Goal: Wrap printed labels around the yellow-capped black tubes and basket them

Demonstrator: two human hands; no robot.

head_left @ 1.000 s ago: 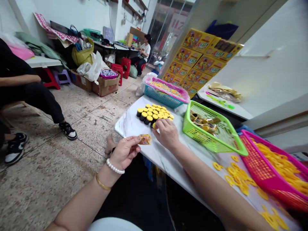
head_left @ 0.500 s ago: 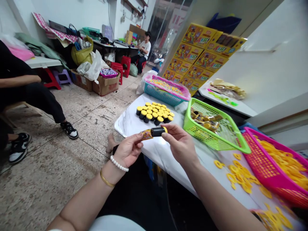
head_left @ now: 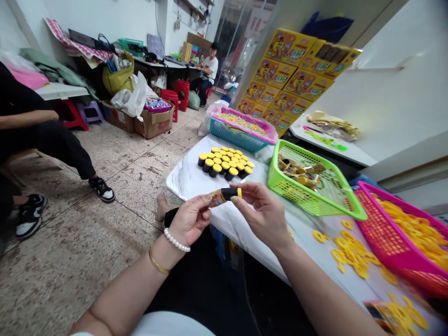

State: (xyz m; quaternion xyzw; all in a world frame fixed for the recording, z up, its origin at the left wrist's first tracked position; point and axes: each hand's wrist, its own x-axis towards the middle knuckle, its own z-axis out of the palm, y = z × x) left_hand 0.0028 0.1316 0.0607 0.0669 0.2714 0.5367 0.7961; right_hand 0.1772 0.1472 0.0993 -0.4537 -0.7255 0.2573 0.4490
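Observation:
My left hand [head_left: 192, 218] pinches a colourful printed sleeve [head_left: 217, 198] between thumb and fingers. My right hand [head_left: 265, 213] grips a small black bottle [head_left: 230, 192] by its yellow-capped end. The bottle lies nearly level above the table edge, and its far end meets the sleeve, which covers part of it. How deep it sits inside I cannot tell. Behind the hands, several black bottles with yellow caps [head_left: 225, 161] stand close together on the white marbled table [head_left: 185, 175].
A green basket [head_left: 315, 207] holds wrapped yellow-and-black pieces. Beside it, a pink basket [head_left: 385, 242] contains yellow plastic rings, with more loose yellow rings [head_left: 353, 254] on the table. A teal basket [head_left: 234, 135] and stacked yellow boxes [head_left: 276, 72] stand behind. Another person sits at left.
The sleeve has come further over the black bottle, hiding its open-looking end. My hands have drawn slightly closer together, and the bottle has tilted a little.

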